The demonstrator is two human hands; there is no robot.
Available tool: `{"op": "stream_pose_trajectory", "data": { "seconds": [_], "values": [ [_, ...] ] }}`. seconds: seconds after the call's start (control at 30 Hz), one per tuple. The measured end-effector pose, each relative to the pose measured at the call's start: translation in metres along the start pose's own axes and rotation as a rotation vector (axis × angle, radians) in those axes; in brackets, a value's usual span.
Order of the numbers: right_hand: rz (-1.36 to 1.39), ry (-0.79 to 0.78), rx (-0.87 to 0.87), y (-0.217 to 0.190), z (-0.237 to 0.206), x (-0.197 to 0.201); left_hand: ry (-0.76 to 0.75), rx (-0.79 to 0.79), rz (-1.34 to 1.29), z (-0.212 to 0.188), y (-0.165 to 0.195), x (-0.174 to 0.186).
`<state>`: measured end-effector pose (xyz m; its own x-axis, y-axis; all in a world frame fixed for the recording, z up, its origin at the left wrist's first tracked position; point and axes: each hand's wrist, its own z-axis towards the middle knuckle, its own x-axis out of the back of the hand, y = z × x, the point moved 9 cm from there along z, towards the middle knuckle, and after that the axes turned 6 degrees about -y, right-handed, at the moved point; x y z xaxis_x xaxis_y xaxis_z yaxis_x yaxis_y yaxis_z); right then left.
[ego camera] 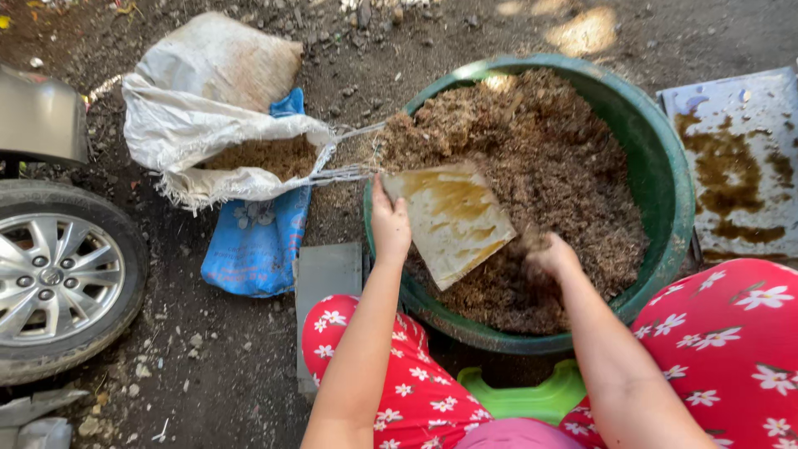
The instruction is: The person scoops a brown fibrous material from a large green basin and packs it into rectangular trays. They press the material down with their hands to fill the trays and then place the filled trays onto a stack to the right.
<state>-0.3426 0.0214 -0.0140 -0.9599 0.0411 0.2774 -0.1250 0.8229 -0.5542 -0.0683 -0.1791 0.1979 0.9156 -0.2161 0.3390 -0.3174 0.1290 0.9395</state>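
A big green basin [675,179] sits on the ground before me, heaped with brown crumbly soil mix [549,158]. My left hand [389,224] grips the near edge of a flat stained cream board [453,220] that leans into the soil at the basin's left side. My right hand [550,256] is pressed into the soil just right of the board, fingers partly buried and blurred. I cannot tell whether it holds any soil.
A white woven sack [199,116] of the same brown mix lies open to the left, over a blue bag [258,241]. A car wheel [62,278] stands at far left. A stained metal sheet [740,158] lies right. A grey slab [327,274] and green stool [528,399] are near my knees.
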Motion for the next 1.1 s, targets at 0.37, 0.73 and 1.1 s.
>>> {"op": "stream_pose_trajectory", "data": {
  "seconds": [0.37, 0.73, 1.1],
  "values": [
    [0.006, 0.016, 0.516, -0.180, -0.113, -0.030, 0.082, 0.263, -0.198, -0.032, -0.084, -0.050],
    [-0.121, 0.395, 0.520, -0.134, -0.033, -0.077, 0.065, 0.386, -0.210, -0.045, -0.087, -0.028],
    [-0.116, 0.513, 0.400, -0.045, 0.086, -0.021, 0.066, 0.420, -0.132, -0.042, -0.111, -0.026]
  ]
}}
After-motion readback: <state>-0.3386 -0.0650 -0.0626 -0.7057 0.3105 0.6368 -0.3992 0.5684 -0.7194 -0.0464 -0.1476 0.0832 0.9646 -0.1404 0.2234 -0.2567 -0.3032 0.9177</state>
